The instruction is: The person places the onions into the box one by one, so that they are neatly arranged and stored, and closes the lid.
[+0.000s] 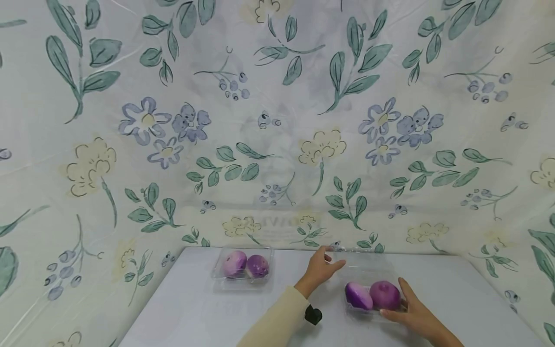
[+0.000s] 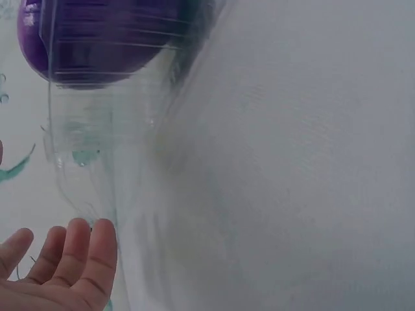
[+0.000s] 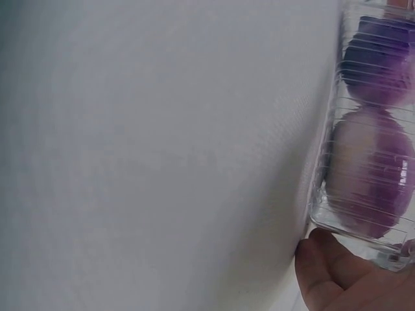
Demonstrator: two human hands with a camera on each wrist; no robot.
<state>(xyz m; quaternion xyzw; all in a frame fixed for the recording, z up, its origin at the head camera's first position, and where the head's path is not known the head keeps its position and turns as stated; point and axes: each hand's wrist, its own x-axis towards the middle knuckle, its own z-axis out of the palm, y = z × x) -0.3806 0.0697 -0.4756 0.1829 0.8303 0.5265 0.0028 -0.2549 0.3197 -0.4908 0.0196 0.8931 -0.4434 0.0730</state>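
A clear plastic clamshell box (image 1: 359,313) stands at the table's right with its lid (image 1: 362,260) raised toward the back. Inside sit a purple-and-white onion (image 1: 358,296) and a rounder purple onion (image 1: 385,295). My right hand (image 1: 414,311) holds the box by its right end, thumb at the front corner and fingers behind; in the right wrist view its fingertips (image 3: 318,256) meet the lower corner. Beside the lid's left edge is my left hand (image 1: 322,267), its fingers extended and thumb apart. The left wrist view shows those fingers (image 2: 100,249) close by the clear plastic.
Another clear box (image 1: 243,284) with two purple onions (image 1: 235,264) stands at the table's back left, its lid over them. A small black object (image 1: 313,315) shows by the left sleeve. Floral sheeting (image 1: 277,120) rises behind the white table (image 1: 186,308).
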